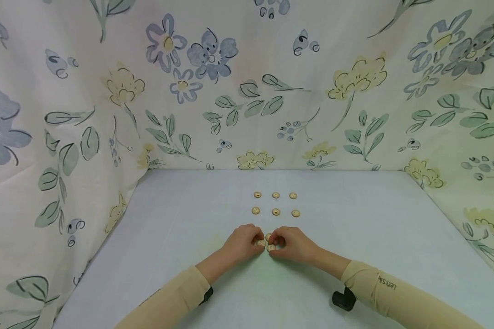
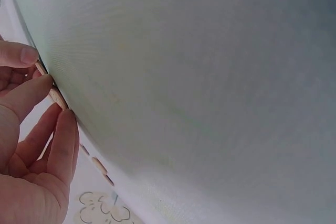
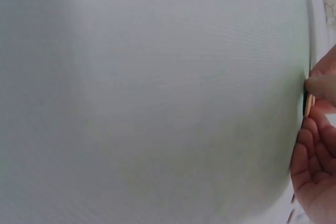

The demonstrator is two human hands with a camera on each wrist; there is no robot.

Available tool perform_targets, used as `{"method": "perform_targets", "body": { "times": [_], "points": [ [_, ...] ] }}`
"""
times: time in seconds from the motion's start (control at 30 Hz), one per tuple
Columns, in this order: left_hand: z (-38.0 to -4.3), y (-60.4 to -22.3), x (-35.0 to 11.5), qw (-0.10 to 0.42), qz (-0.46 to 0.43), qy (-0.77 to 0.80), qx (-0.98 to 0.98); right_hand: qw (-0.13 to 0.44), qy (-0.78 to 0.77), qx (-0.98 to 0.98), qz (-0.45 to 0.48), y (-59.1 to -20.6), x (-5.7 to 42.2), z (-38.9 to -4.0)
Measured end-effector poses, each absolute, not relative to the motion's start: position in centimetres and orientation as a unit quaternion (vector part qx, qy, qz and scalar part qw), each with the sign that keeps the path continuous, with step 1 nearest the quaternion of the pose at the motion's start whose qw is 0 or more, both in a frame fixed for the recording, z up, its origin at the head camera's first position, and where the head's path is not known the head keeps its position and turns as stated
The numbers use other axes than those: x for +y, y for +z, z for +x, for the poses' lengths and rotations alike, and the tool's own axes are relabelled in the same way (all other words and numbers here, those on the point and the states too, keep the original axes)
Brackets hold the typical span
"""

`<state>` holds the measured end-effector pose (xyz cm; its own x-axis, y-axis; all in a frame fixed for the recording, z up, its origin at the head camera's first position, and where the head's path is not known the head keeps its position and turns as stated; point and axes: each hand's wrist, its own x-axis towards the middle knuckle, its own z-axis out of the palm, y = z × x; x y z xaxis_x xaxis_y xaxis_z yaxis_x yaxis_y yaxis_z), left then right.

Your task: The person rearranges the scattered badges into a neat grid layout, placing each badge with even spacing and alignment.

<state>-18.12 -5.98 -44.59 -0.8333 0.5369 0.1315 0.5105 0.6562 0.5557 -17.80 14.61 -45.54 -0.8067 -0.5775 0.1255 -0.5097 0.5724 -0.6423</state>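
Note:
Near the middle of the table, my left hand pinches a small round wooden disc between thumb and fingers. Facing it from the right, my right hand pinches another wooden disc by its edge. A third disc lies just behind these, partly covered by the right fingers. In the left wrist view the held disc appears edge-on, low at the tabletop. The right wrist view shows a disc edge between thumb and fingers. The discs bear small dark marks, too small to make out.
Beyond the hands, more wooden discs lie flat in two rows of three, a back row and a front row. A pale cloth covers the table. Flower-patterned curtain hangs behind it and along both sides.

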Motion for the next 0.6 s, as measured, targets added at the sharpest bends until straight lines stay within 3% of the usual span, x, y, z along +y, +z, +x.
{"method": "perform_targets", "body": {
  "times": [0.6],
  "points": [
    [-17.87, -44.57, -5.95, 0.019, 0.287, 0.296, 0.911, 0.053, -0.350, 0.887, -0.295, -45.77, 14.68, -17.78]
  ]
}}
